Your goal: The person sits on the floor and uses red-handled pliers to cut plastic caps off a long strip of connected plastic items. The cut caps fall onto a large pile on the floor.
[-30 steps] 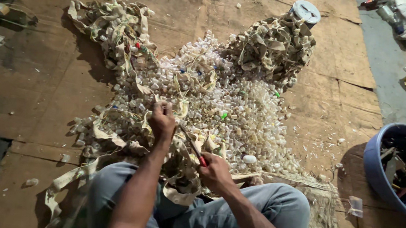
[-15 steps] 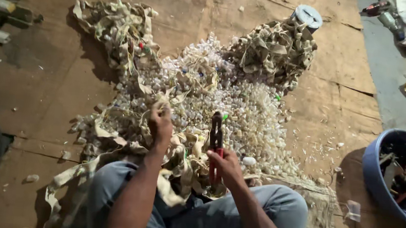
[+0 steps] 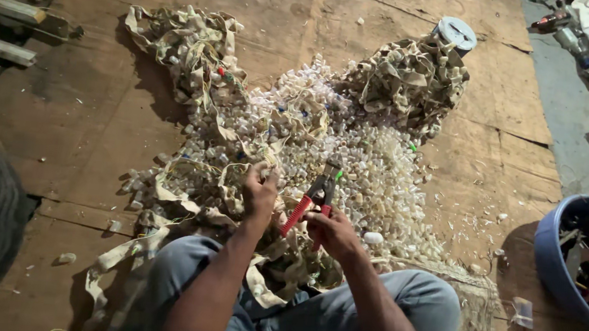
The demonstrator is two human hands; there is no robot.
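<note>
At frame centre my right hand (image 3: 331,231) is clamped on the red-handled pliers (image 3: 311,199), their jaws open toward the strip (image 3: 235,194) my left hand (image 3: 260,192) pinches taut above the heap of small clear pieces (image 3: 372,172).

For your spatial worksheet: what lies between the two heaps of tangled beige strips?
Head view: a spread of small clear plastic pieces fills the gap between left heap and right heap.
</note>
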